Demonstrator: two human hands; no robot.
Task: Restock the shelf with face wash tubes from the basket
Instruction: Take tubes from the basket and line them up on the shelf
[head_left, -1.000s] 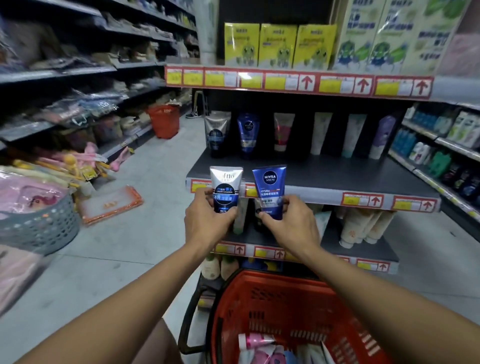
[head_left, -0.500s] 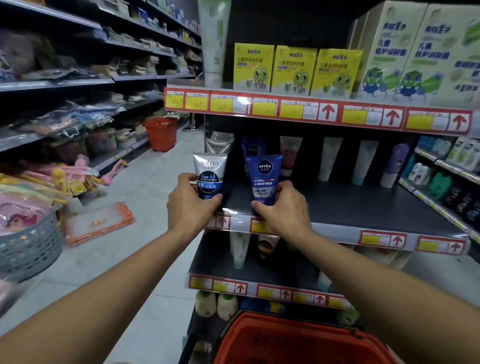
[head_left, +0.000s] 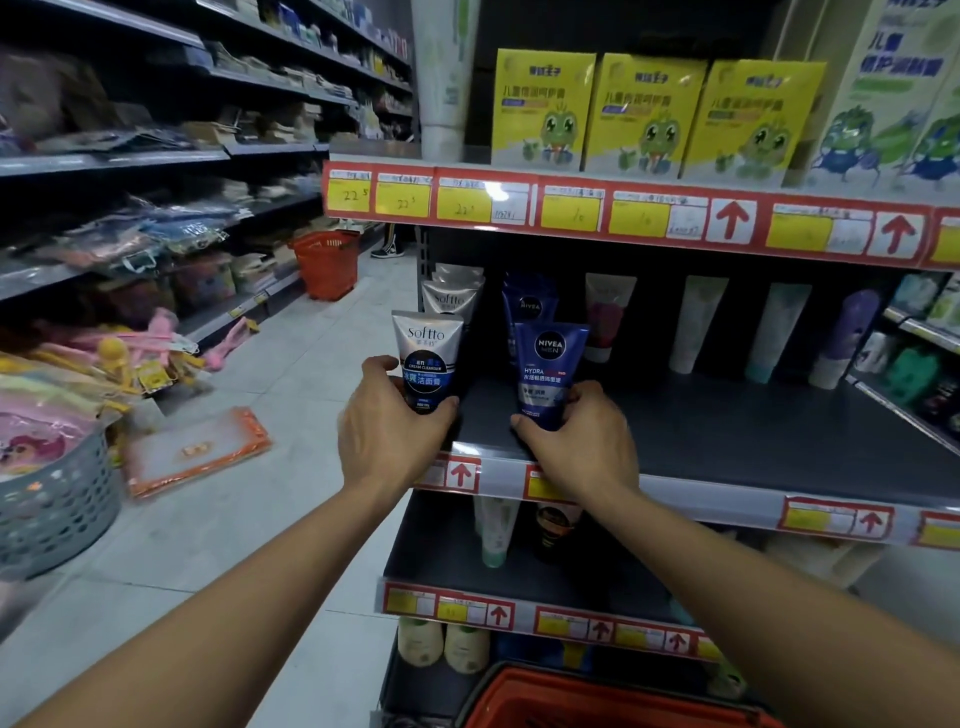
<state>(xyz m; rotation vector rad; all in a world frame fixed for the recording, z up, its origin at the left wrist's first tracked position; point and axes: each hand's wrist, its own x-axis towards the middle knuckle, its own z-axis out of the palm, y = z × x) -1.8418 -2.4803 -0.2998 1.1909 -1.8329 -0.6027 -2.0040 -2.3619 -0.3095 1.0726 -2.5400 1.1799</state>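
Two hands are gripping tubes upright at the shelf (head_left: 727, 436) near edge: left hand (head_left: 387, 434) is holding the Softto tube (head_left: 427, 353), right hand (head_left: 579, 439) the Nivea tube (head_left: 548, 371), just apart. Basket rim (head_left: 597, 699) is showing below.

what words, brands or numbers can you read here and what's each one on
"Softto", "CREAM CLEANSER": silver face wash tube in left hand
"NIVEA MEN", "HYDRA": blue face wash tube in right hand
"22": yellow price tag
Yellow frog cartons, other tags: too blurred
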